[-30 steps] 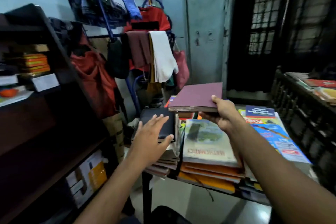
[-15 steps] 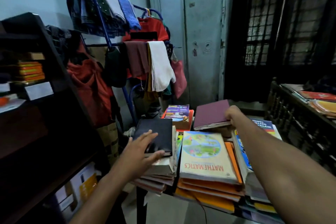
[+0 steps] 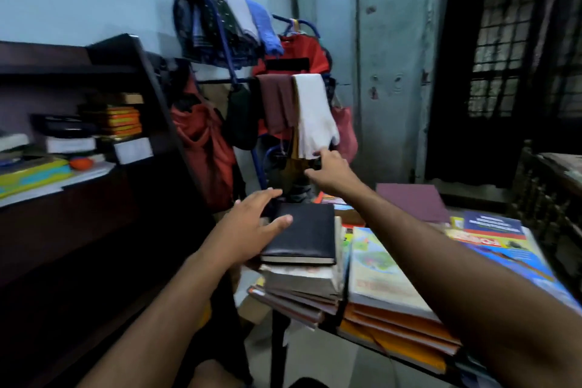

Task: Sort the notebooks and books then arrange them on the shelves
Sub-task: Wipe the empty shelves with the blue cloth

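- The left hand (image 3: 252, 224) lay spread, fingers straight, on the left edge of the black notebook (image 3: 302, 231), gripping nothing.
- The right hand (image 3: 332, 172) reached forward past the piles with loose, extended fingers and held nothing.
- The black notebook, dark-covered with pale page edges, topped a slanting stack at the table's (image 3: 278, 340) left end.
- A maroon book (image 3: 412, 200) lay flat at the table's far side, behind a blue-covered book (image 3: 493, 224).
- The right forearm hid part of the colourful book piles; motion blur left their titles unreadable.
- The dark shelves (image 3: 78, 173) stood left, their contents indistinct.

home room: clothes rack (image 3: 252, 72), bookshelf (image 3: 94, 135)
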A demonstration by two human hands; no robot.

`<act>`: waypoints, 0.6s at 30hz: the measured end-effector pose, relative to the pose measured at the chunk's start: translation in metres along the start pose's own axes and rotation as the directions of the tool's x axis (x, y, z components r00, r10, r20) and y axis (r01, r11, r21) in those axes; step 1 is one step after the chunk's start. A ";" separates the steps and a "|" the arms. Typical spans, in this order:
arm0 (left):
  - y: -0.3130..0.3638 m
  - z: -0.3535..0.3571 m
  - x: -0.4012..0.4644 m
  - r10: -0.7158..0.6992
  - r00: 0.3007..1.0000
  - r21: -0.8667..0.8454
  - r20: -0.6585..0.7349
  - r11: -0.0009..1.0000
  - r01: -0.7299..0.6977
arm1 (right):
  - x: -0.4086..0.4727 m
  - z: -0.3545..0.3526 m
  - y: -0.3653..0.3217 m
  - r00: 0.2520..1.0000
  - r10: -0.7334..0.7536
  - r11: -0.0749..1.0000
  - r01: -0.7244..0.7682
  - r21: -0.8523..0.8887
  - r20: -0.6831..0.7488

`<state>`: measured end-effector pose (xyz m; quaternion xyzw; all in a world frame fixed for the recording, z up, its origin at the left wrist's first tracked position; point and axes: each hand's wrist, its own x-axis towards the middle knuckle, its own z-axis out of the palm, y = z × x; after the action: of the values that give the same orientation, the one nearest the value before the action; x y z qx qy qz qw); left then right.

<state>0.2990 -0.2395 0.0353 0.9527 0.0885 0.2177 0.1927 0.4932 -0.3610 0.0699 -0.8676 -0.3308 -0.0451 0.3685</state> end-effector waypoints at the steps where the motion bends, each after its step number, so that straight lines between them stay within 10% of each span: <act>1: -0.002 -0.016 -0.003 0.003 1.000 0.017 -0.031 1.000 -0.003 | -0.004 0.011 -0.026 0.996 -0.089 0.995 0.088 0.041 0.031; 6: -0.045 -0.156 -0.075 -0.094 0.966 0.189 -0.242 0.972 0.142 | -0.029 0.052 -0.192 0.831 -0.540 0.835 0.510 0.209 0.131; 10: -0.063 -0.304 -0.168 -0.207 0.807 0.319 -0.554 0.842 0.435 | -0.052 0.061 -0.349 0.611 -0.791 0.576 0.717 0.392 0.044; 15: -0.061 -0.408 -0.262 -0.348 0.451 0.269 -0.822 0.461 0.846 | -0.111 0.097 -0.490 0.320 -0.947 0.284 0.803 0.524 0.024; 18: -0.055 -0.433 -0.281 -0.373 0.358 0.319 -0.856 0.165 0.933 | -0.139 0.132 -0.541 0.216 -0.976 0.192 0.798 0.571 0.027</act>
<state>-0.1499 -0.1182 0.2661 0.6369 0.6668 0.3226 -0.2140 0.0351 -0.0718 0.2596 -0.3769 -0.8454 -0.0065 0.3784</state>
